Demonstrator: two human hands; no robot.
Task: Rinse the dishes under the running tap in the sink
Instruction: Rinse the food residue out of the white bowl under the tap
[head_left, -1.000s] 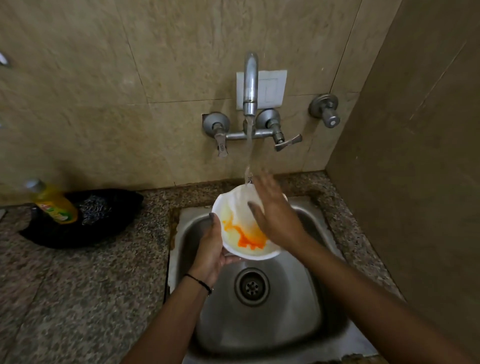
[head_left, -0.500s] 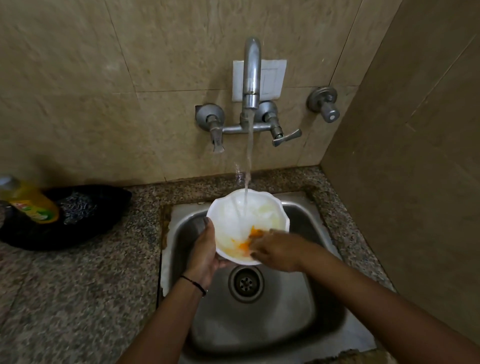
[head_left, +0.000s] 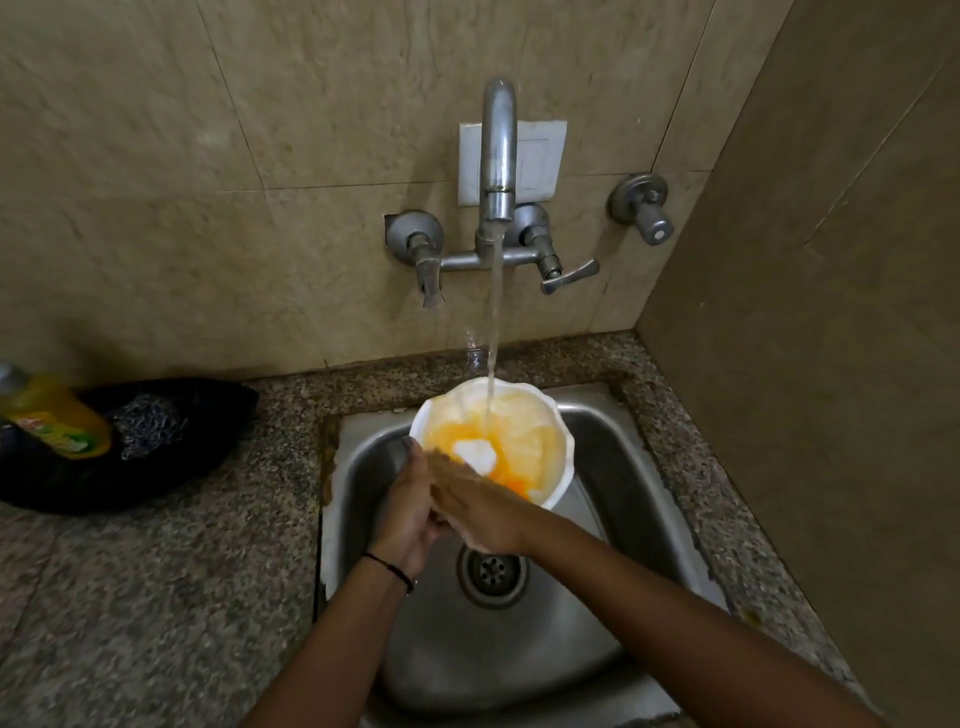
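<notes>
A white bowl (head_left: 540, 431) with orange residue is held over the steel sink (head_left: 613, 467), under the tap (head_left: 498, 156). A stream of water (head_left: 493, 322) falls into the bowl, which holds orange-tinted water. My left hand (head_left: 408, 512) grips the bowl's near-left rim, thumb on the edge. My right hand (head_left: 478, 512) reaches across it into the bowl; its blurred fingers rub the inner left wall. The bowl's near edge is hidden behind both hands.
The sink drain (head_left: 492, 570) lies just below my hands. On the granite counter (head_left: 156, 597) to the left, a black tray (head_left: 156, 467) holds a yellow dish-soap bottle (head_left: 49, 418) and a steel scrubber (head_left: 148, 423). A brown wall (head_left: 831, 364) closes the right side.
My right hand has swept from the bowl's right side, down across the bottom, to its left inner wall. The orange stain has spread into the water. The camera view has tilted slightly.
</notes>
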